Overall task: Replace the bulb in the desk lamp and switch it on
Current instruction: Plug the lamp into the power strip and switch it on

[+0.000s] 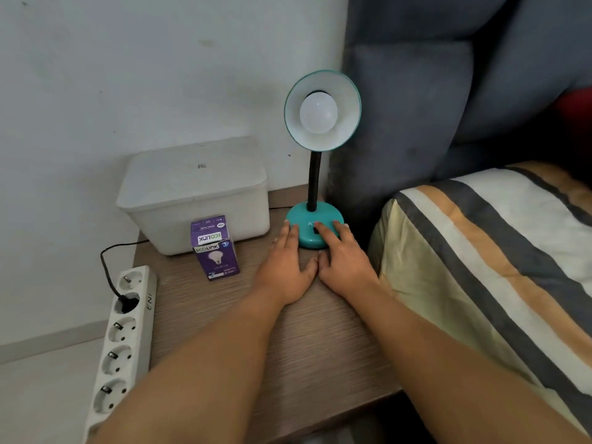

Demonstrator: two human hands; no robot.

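A teal desk lamp stands at the back of the wooden bedside table [320, 331]. Its shade [347, 100] faces me and a white bulb [318, 113] sits in it, unlit. A black flexible neck joins the shade to the round teal base [306, 219]. My left hand [285, 267] lies flat on the table, fingertips on the base's left edge. My right hand [342, 257] rests on the base's front, one fingertip at the dark switch [315, 231]. Left of my hands stands a purple bulb box [215, 248].
A white lidded plastic box [195, 193] sits behind the bulb box against the wall. A white power strip [123, 338] hangs over the table's left edge with a black plug in its second socket. A striped bedcover [480, 251] and grey headboard [416, 107] border the right.
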